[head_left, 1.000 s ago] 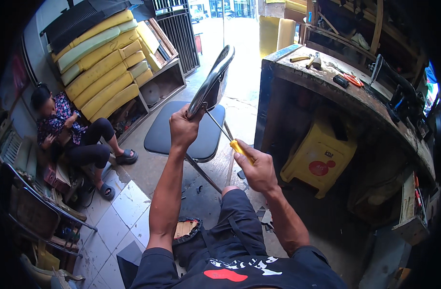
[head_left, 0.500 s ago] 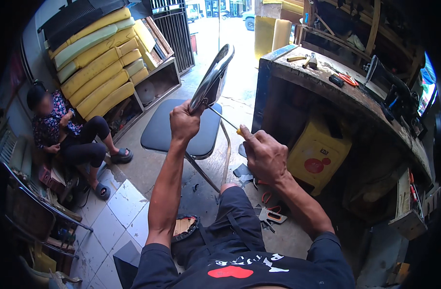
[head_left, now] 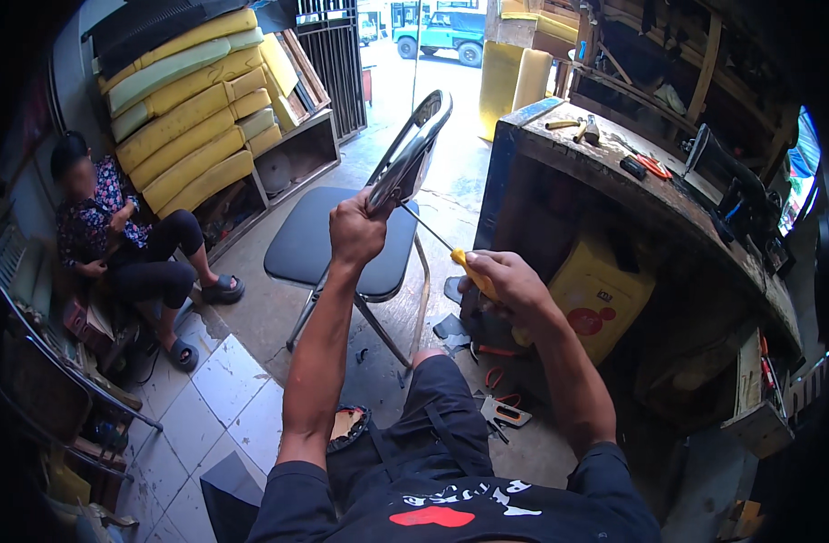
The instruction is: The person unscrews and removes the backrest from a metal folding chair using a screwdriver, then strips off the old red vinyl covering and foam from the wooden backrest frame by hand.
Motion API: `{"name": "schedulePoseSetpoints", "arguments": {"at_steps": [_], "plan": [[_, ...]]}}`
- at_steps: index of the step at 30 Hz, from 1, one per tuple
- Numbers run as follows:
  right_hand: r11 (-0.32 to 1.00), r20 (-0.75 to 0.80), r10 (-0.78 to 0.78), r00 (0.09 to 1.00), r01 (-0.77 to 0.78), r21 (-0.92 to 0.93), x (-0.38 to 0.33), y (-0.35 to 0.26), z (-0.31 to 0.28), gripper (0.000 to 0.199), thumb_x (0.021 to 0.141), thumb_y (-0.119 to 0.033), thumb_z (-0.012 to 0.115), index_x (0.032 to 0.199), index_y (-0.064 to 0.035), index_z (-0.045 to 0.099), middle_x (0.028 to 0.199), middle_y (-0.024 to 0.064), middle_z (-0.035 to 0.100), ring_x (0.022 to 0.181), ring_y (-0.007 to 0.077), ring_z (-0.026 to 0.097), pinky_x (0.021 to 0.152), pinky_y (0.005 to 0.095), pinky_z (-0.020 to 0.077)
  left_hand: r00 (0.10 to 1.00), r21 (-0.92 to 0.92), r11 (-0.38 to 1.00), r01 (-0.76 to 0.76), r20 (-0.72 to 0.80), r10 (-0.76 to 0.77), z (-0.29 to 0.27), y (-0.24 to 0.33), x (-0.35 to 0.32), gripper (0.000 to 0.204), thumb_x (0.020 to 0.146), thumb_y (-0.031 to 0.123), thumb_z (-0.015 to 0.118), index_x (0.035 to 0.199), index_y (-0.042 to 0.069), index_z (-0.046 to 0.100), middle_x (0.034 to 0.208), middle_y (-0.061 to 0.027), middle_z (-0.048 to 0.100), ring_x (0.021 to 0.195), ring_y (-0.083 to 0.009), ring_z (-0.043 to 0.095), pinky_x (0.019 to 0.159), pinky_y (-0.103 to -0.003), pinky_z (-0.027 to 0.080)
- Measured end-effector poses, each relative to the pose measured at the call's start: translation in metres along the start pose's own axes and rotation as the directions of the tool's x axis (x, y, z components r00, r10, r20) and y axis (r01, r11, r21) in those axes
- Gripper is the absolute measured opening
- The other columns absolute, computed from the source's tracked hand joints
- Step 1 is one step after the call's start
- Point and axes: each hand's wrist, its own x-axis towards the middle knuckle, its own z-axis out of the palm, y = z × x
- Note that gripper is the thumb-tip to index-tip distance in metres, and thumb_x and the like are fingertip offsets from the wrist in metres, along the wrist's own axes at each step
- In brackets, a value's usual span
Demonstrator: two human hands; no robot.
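A folding chair with a dark padded seat [head_left: 342, 237] and shiny metal frame stands in front of me. Closed around the lower edge of its backrest [head_left: 409, 149] is my left hand [head_left: 357, 233]. My right hand [head_left: 516, 285] grips the yellow handle of a screwdriver [head_left: 460, 257]. The shaft slants up and left to the backrest's edge, beside my left hand. Whether the tip sits in a screw is too small to tell. Near my knee, a small pad with a dark rim and brown inside [head_left: 349, 423] is partly hidden by my left forearm.
A staple gun [head_left: 507, 412] and dark scraps [head_left: 452, 331] lie on the floor. At right, a worn workbench [head_left: 559, 136] holds a hammer [head_left: 592, 131] and orange-handled pliers [head_left: 653, 166]; a yellow plastic stool [head_left: 604, 290] stands beneath. A person [head_left: 115, 217] sits at left near stacked yellow foam [head_left: 192, 154].
My right hand has shifted slightly right and down, its grip turned, and more of the yellow handle shows. My left hand keeps hold of the backrest. A blue-green vehicle has come further into sight outside.
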Motion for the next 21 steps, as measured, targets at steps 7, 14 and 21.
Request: {"name": "schedulePoseSetpoints", "arguments": {"at_steps": [7, 14, 21], "plan": [[0.557, -0.061, -0.672, 0.738, 0.449, -0.699, -0.002, 0.017, 0.009, 0.04, 0.098, -0.027, 0.067, 0.129, -0.0028, 0.069, 0.083, 0.0093, 0.069, 0.06, 0.0168, 0.064, 0.052, 0.0286, 0.05, 0.999, -0.001, 0.999, -0.035, -0.023, 0.035, 0.001, -0.007, 0.001, 0.018, 0.093, 0.02, 0.078, 0.096, 0.003, 0.075, 0.061, 0.0052, 0.048, 0.061, -0.0037, 0.042, 0.053, -0.028, 0.039], [0.072, 0.068, -0.847, 0.527, 0.24, -0.968, -0.004, 0.018, 0.023, 0.034, 0.091, -0.024, 0.068, 0.12, -0.0068, 0.072, 0.087, 0.0109, 0.069, 0.06, 0.0291, 0.063, 0.064, 0.0408, 0.0547, 0.994, 0.01, 0.997, -0.074, -0.075, 0.074, 0.006, -0.012, 0.002, 0.021, 0.093, 0.024, 0.078, 0.094, 0.003, 0.074, 0.06, 0.0035, 0.047, 0.06, -0.0044, 0.043, 0.053, -0.029, 0.04], [0.961, 0.0, -0.091, 0.996, 0.088, -0.263, 0.0, -0.003, -0.001, 0.041, 0.101, -0.03, 0.06, 0.133, -0.0043, 0.065, 0.089, 0.0055, 0.067, 0.058, 0.0136, 0.059, 0.049, 0.0289, 0.0484, 0.998, -0.01, 0.998, -0.059, -0.031, 0.059, 0.005, -0.005, 0.002, 0.023, 0.093, 0.026, 0.078, 0.091, 0.003, 0.074, 0.058, 0.002, 0.05, 0.059, -0.0042, 0.045, 0.053, -0.03, 0.04]]}}
